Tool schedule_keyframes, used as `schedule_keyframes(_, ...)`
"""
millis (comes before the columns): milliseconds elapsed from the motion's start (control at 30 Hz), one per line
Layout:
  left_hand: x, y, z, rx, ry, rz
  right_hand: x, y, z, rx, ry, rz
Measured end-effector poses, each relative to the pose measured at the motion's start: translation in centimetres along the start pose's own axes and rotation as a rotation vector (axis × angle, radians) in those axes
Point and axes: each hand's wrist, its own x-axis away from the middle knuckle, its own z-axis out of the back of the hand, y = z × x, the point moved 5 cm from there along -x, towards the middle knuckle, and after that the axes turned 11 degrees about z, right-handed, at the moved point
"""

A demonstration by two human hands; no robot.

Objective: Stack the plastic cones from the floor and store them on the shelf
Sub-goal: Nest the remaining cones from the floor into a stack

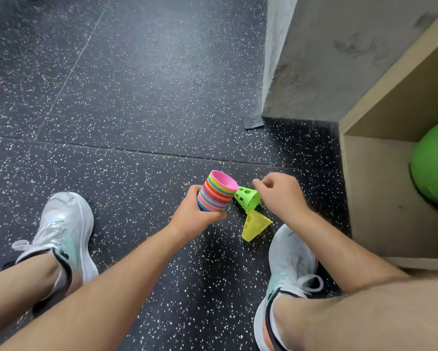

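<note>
Two hands (pixel 197 211) (pixel 281 196) low over cones (pixel 248 198)

The green ball (pixel 433 163) is cut off at the right edge; the shelf (pixel 380 193) likewise.

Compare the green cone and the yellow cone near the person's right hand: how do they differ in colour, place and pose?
The green cone is bright green; the yellow cone is pale yellow. The green one sits next to the multicoloured stack and right hand; the yellow one lies nearer the right shoe, with no hand on it. Both are tipped on their sides, perforated, and not yet on the stack.
</note>
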Motion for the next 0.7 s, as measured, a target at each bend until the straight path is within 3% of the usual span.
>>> schedule_keyframes(133, 0.4, -0.7, -0.9, -0.037, -0.019, 0.011, 0.8, 1.6, -1.9, 0.196, -0.164, -0.120)
schedule_keyframes(267, 0.7, -1.1, -1.1, -0.047, -0.036, 0.015, 0.6, 1.4, -2.7, 0.118, -0.186, -0.147)
schedule_keyframes(433, 0.8, -1.1, -1.0, -0.029, -0.020, 0.027, 0.6, 0.5, -3.2, -0.043, -0.084, -0.064)
schedule_keyframes(700, 0.2, -1.2, -0.8, -0.057, -0.003, 0.044, 0.3, -1.0, 1.2, -0.162, 0.256, 0.321)
